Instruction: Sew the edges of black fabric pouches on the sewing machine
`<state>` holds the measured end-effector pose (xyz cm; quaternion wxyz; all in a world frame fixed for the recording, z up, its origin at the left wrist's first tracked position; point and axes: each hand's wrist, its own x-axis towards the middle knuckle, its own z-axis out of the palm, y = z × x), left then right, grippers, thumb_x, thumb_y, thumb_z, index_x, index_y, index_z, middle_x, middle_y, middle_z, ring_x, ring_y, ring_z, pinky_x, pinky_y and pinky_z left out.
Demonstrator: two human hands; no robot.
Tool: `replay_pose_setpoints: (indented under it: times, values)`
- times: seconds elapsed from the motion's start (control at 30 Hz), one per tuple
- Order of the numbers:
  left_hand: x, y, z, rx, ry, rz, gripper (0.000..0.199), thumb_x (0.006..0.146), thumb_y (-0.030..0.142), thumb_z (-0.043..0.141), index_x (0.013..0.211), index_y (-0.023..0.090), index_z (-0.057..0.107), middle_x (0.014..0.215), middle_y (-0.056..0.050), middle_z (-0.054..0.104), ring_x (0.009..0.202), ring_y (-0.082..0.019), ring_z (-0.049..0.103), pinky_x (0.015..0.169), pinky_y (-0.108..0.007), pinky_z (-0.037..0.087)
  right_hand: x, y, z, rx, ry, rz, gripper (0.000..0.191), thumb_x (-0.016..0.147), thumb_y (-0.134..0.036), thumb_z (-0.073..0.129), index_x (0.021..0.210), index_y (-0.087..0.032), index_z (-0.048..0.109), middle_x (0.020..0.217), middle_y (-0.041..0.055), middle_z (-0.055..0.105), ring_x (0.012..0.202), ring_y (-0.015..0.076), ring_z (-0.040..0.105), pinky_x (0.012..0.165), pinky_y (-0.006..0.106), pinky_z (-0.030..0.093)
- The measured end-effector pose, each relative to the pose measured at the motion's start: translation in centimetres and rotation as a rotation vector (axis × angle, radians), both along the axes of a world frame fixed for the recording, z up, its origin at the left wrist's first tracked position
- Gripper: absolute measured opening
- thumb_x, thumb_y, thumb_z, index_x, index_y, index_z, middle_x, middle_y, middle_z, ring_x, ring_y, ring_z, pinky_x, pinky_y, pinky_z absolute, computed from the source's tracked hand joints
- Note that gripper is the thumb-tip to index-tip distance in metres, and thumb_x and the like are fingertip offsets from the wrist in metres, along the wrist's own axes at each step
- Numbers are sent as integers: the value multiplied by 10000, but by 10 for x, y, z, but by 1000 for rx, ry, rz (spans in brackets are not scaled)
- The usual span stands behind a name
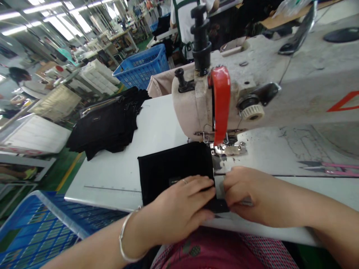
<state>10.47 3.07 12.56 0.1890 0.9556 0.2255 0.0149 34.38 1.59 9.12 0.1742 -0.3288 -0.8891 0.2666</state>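
A black fabric piece (168,164) with a small label lies on the white sewing table, its right edge by the presser foot (221,149) of the sewing machine (263,74). Spread flat over the fabric's lower right part is my left hand (182,205), with a bangle on the wrist and a ring on one finger. My right hand (252,196) is closed at the fabric's lower right corner, pinching its edge; a bit of something shiny shows beneath the fingers.
A stack of black pieces (109,123) sits at the table's left. Pink-handled snips (331,168) lie at the right. Blue crates stand at lower left (53,224) and behind the table (143,65). A person (185,26) stands beyond the machine.
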Motion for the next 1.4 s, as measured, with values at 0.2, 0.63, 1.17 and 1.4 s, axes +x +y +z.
replay_pose_setpoints:
  times: [0.2, 0.63, 1.17, 1.4]
  values:
    - [1, -50, -21, 77, -93, 158, 424, 946, 237, 488, 1349, 105, 470, 1396, -94, 508, 1351, -205, 403, 1145, -366, 390, 2, -1, 4, -162, 3, 125, 233, 768, -77, 600, 620, -249, 651, 640, -54, 597, 706, 124, 556, 722, 297, 421]
    - [6, -15, -40, 125, -244, 162, 311, 926, 208, 518, 1213, 104, 576, 1224, -99, 625, 1238, -200, 523, 1102, -366, 449, -4, 9, -23, 224, 29, -149, 336, 848, -119, 517, 1133, -225, 660, 1182, 48, 641, 1057, 218, 581, 928, 439, 485]
    - [10, 62, -54, 152, -344, 83, 268, 919, 212, 526, 1165, 143, 606, 1196, -98, 641, 1184, -198, 574, 1033, -402, 495, -7, 19, -30, 338, -235, -419, 401, 865, -191, 471, 1250, -243, 573, 977, 55, 678, 734, 206, 621, 596, 316, 449]
    - [7, 82, -60, 175, -377, 34, 264, 924, 247, 547, 1156, 148, 626, 1176, -90, 647, 1145, -198, 586, 1023, -401, 491, -10, 19, -28, 359, -237, -459, 335, 857, -189, 467, 1168, -213, 591, 925, 60, 679, 751, 214, 618, 595, 310, 440]
